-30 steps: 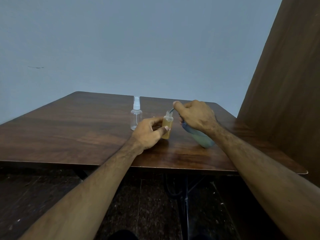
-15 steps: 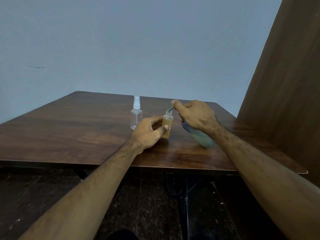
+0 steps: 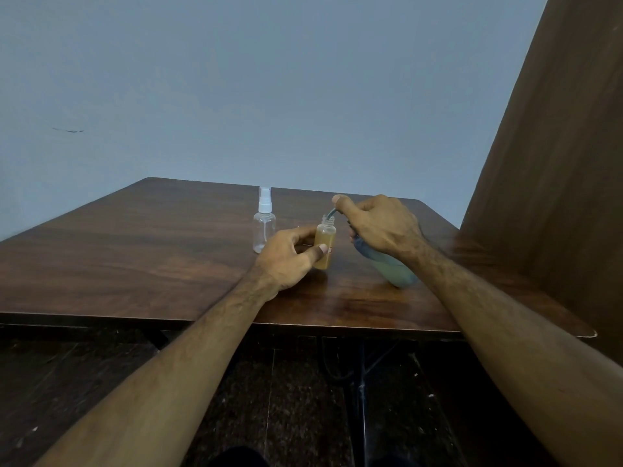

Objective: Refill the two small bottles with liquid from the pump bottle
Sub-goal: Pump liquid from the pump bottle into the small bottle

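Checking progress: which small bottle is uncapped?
The amber-filled small bottle in the left hand; the clear spray bottle keeps its white sprayer on.

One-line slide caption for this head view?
Left hand steadies the open amber bottle while right hand aims the pump bottle nozzle into it.

A plain room indoors, most likely in a home, though nothing settles it. A dark wood-grain table (image 3: 141, 251) stands against a bare, pale blue-grey painted wall (image 3: 269, 89) bearing one small dark mark (image 3: 69, 130). A tall brown wooden panel (image 3: 559, 170) rises at the right, and dark speckled floor (image 3: 84, 382) shows beneath the table.
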`<state>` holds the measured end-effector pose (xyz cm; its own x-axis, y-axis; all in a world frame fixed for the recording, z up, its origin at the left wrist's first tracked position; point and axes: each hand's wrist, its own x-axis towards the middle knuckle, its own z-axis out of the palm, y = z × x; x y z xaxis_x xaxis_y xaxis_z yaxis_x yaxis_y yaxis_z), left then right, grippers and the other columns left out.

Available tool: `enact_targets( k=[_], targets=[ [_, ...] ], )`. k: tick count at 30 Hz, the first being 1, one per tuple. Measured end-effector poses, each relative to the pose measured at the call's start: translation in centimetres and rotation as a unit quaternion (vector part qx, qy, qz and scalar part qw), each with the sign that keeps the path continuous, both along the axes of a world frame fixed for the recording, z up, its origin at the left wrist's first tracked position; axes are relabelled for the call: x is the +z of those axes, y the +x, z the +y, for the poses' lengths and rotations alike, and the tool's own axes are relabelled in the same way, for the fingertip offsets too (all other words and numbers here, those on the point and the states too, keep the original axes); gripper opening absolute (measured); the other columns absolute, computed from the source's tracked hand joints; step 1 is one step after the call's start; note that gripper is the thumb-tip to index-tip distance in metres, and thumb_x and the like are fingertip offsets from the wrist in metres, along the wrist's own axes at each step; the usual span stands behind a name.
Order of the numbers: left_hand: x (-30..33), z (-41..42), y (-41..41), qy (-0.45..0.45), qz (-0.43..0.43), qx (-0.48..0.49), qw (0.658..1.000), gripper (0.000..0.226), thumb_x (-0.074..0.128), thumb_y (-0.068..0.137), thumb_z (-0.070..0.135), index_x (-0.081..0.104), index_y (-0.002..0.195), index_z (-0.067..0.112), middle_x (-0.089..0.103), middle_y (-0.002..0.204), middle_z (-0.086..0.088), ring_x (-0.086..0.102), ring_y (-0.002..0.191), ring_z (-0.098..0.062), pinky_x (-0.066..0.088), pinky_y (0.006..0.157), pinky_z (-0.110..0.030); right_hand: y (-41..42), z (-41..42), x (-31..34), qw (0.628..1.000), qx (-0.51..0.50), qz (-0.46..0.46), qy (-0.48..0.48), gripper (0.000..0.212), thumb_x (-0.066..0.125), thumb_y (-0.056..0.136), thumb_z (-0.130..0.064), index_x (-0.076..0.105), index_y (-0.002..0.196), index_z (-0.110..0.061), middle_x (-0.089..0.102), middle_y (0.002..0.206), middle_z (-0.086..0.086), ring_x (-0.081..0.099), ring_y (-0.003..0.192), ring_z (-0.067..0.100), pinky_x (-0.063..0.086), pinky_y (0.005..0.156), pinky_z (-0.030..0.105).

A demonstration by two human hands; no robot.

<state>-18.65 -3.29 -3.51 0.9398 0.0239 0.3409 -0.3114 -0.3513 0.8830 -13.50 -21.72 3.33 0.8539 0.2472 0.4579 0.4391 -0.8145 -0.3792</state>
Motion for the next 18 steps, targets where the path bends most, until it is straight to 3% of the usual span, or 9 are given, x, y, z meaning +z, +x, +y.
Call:
enact_targets(
  k=[6,13,18],
  targets=[
    [-0.08,0.03,0.09,0.003,0.009,0.002,1.000,0.041,0.071,0.093,0.027,0.065,0.134,0.024,0.071,0.125,0.010,0.064,0.119,-0.012,0.049,0.108,-0.045,-0.06,-0.06,-0.01,1.000,0.005,0.005,0.014,0.069,0.034,0.088,-0.066,0.072,0.061,-0.014,0.078,0.069,-0.004,0.072,0.078,0.021,0.058,0.083,0.041],
    [0.01,0.02,0.05,0.006,0.007,0.000,1.000,0.042,0.070,0.094,0.026,0.064,0.136,0.021,0.070,0.127,0.007,0.063,0.121,-0.014,0.049,0.109,-0.046,0.01,-0.07,-0.18,1.000,0.011,-0.009,0.000,0.100,0.024,0.082,-0.090,0.075,0.069,-0.006,0.079,0.073,0.007,0.073,0.073,0.025,0.058,0.078,0.040],
    [0.03,0.00,0.06,0.005,0.009,0.000,1.000,0.042,0.070,0.095,0.026,0.064,0.135,0.021,0.070,0.128,0.007,0.063,0.121,-0.014,0.048,0.109,-0.046,-0.04,-0.18,-0.05,1.000,0.009,-0.005,0.002,0.084,0.031,0.092,-0.077,0.073,0.061,-0.011,0.078,0.068,0.000,0.072,0.074,0.021,0.057,0.079,0.040]
  ],
)
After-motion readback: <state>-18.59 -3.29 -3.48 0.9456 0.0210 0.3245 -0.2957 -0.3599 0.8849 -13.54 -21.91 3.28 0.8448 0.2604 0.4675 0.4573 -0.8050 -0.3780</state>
